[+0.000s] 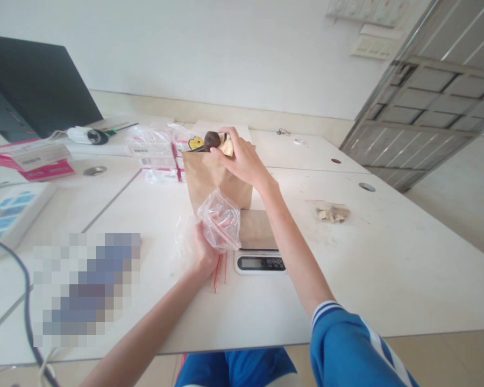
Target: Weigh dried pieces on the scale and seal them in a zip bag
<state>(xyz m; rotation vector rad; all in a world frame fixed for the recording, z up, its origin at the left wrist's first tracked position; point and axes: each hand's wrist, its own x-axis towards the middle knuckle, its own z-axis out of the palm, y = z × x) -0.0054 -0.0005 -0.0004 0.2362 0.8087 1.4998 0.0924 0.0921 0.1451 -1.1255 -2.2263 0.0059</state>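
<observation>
Fingers of the right hand [242, 156] are pinched together on a pale, wedge-shaped piece [227, 148] at the mouth of the brown paper bag [210, 180], with a dark round piece [212, 140] just beside it at the bag's rim. The bag stands upright on a digital scale [260, 262], its base flap lying flat over the platform; what else the bag holds is hidden by its walls. The left hand [204, 250] is closed around a clear plastic zip bag [221, 220], crumpled and held up just in front of the paper bag — whether anything is inside it is hard to make out. More clear bags with red strips [219, 271] lie flat under that hand.

Behind the paper bag stand clear-wrapped pink-and-white boxes [157, 156], partly hidden by it. To the right, well apart, a small pile of pale bits [333, 214] sits on the white table [387, 269]. The scale's display is too small to read. A blurred patch covers part of the table at left.

The right arm reaches forward, nearly straight, wrist bent down over the bag's opening — a blue sleeve with white stripes [347, 349] is cut off at the bottom edge. The left forearm comes in low from the lower left, palm turned up.
</observation>
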